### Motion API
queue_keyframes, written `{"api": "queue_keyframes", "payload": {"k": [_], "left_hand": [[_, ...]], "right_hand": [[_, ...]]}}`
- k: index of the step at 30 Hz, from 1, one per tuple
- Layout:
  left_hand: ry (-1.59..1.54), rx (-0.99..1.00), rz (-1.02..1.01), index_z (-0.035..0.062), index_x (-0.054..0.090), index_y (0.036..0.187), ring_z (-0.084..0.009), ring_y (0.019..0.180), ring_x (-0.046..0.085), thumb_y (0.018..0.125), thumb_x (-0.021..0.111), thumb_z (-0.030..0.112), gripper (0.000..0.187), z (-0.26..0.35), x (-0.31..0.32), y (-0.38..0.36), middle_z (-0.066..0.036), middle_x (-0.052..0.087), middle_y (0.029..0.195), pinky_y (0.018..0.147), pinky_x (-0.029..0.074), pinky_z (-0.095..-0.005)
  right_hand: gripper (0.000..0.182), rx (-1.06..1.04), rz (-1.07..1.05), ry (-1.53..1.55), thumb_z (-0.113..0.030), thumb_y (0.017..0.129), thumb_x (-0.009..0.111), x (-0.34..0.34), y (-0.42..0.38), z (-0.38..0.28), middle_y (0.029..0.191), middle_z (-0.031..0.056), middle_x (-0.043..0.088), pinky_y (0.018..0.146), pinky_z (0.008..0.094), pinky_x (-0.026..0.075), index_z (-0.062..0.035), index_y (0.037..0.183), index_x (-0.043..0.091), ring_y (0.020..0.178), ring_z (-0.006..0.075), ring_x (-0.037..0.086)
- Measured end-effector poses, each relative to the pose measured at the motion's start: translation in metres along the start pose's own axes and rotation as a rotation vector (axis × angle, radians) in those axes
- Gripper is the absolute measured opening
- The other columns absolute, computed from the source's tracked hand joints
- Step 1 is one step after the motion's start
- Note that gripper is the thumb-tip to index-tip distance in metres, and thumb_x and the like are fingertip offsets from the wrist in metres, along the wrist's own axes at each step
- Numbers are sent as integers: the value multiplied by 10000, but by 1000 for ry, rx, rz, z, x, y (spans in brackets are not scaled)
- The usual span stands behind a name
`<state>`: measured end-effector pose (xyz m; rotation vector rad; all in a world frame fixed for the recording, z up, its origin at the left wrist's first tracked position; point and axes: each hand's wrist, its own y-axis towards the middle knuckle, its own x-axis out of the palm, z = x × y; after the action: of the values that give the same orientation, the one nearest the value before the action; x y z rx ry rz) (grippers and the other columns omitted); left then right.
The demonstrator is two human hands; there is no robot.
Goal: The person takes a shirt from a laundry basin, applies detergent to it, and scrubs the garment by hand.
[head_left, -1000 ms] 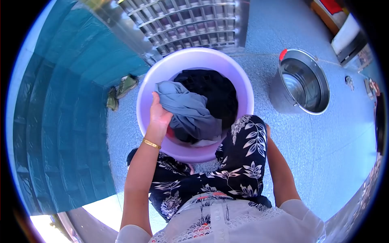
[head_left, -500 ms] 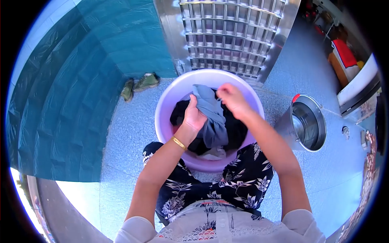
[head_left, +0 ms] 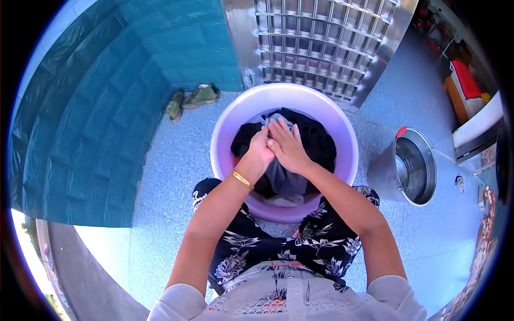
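Observation:
A large lavender basin [head_left: 219, 134] stands between my knees, with a heap of dark clothes [head_left: 318, 134] in it. A grey-blue garment [head_left: 286, 183] lies on top of the heap, under my hands. My left hand [head_left: 261, 148], with a gold bangle on its wrist, is closed on this garment; its fingers are partly hidden. Laid against my left hand and the cloth, my right hand [head_left: 288, 145] has its fingers stretched out. Pale cloth [head_left: 288, 200] shows near the basin's front edge.
A metal bucket [head_left: 383, 172] with liquid in it stands right of the basin. Behind the basin is a metal grille door [head_left: 321, 48]. Green shoes [head_left: 201, 96] sit by the teal sheeting [head_left: 91, 134] at left. Farther right is a red-covered box [head_left: 465, 85].
My right hand has come down and left from above the clothes onto the garment and against my left hand. The garment's raised upper part is now lower and mostly covered.

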<state>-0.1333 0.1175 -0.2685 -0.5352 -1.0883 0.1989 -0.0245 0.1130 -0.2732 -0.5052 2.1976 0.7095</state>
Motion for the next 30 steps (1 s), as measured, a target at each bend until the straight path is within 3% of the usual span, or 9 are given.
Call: {"api": "queue_keyframes", "payload": {"k": [3, 5, 9, 15, 19, 20, 23, 28, 30], "left_hand": [[115, -70, 153, 64, 493, 998, -235, 980, 497, 910, 274, 308, 339, -14, -3, 4, -85, 526, 1041, 860, 392, -392], [52, -97, 157, 71, 525, 945, -220, 921, 528, 910, 283, 306, 339, -13, 1, 2, -75, 554, 982, 822, 416, -387], [18, -49, -28, 72, 511, 978, -231, 864, 549, 895, 296, 392, 395, 1, -5, 12, -72, 565, 950, 790, 436, -404], [147, 236, -14, 99, 480, 1009, -228, 791, 557, 827, 447, 447, 394, -1, 12, 2, -92, 543, 918, 727, 463, -398], [407, 223, -120, 94, 471, 853, -171, 639, 526, 812, 503, 403, 313, 6, -23, 22, -29, 480, 717, 570, 468, -330], [271, 70, -337, 90, 481, 864, -171, 662, 535, 822, 487, 392, 305, 8, -42, 35, -36, 502, 737, 593, 468, -329], [160, -61, -1, 89, 517, 876, -166, 747, 557, 854, 423, 374, 301, -32, 5, -9, -51, 562, 823, 672, 461, -329], [242, -27, 58, 84, 532, 822, -211, 757, 573, 870, 380, 292, 262, -22, -5, 7, -72, 585, 820, 718, 458, -360], [93, -163, -544, 111, 477, 676, -183, 685, 559, 862, 405, 263, 251, 8, -46, 48, -70, 559, 711, 645, 463, -332]], "right_hand": [[580, 9, 137, -176, -438, 873, 215, 0, 8, 18, 1259, 155, 367, 978, 505, 110, 10, 1208, 368, 1215, 323, 257], [563, 231, -269, 399, -455, 876, 229, -10, 15, 29, 1124, 158, 494, 928, 454, 248, -15, 1149, 450, 1087, 305, 427], [456, 507, 20, 790, -418, 880, 335, 5, 3, 29, 789, 93, 563, 737, 270, 383, -11, 894, 539, 775, 149, 499], [208, 330, 659, 640, -219, 876, 434, -1, 17, 7, 662, -10, 460, 556, 216, 346, -32, 799, 483, 609, 68, 383], [249, -257, 377, 240, -242, 819, 492, -11, 0, -51, 599, 135, 537, 504, 361, 423, -39, 678, 517, 545, 327, 529], [249, -255, 377, 241, -242, 819, 492, -11, 2, -47, 599, 135, 537, 504, 361, 423, -39, 678, 517, 545, 327, 529], [414, 180, 394, 160, -314, 831, 412, -3, 23, 2, 549, 159, 524, 480, 413, 414, -48, 544, 545, 504, 339, 523], [397, 228, 376, 84, -308, 825, 412, 4, 22, 2, 556, 160, 527, 458, 414, 404, -52, 555, 551, 507, 334, 529], [365, 30, 337, 102, -281, 808, 439, 2, 6, -39, 547, 159, 524, 455, 407, 406, -47, 549, 545, 500, 334, 526]]}}
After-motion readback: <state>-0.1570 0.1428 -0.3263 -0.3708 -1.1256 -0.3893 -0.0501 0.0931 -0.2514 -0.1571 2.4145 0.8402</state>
